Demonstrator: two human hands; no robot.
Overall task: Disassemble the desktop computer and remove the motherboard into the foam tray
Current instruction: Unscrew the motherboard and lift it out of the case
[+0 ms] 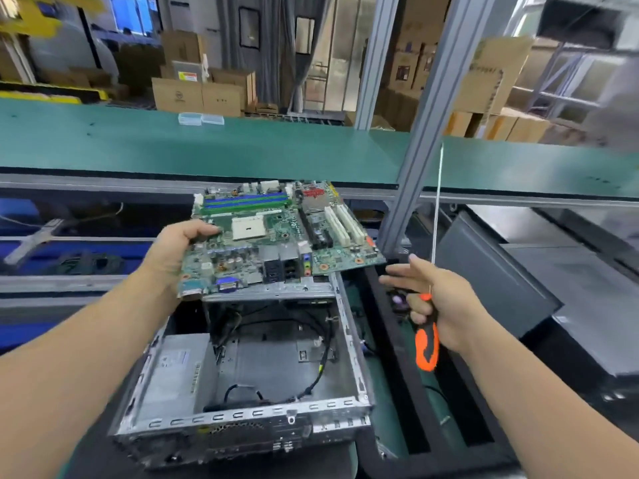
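Your left hand grips the motherboard by its left edge, holding it tilted above the open computer case. Your right hand, just beside the board's right corner, curls its lower fingers round a screwdriver (shaft pointing up), forefinger extended.

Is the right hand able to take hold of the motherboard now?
Probably not well: the right hand grips the screwdriver, with only its forefinger and thumb free. The motherboard, held by the left hand, lies near, nothing between.
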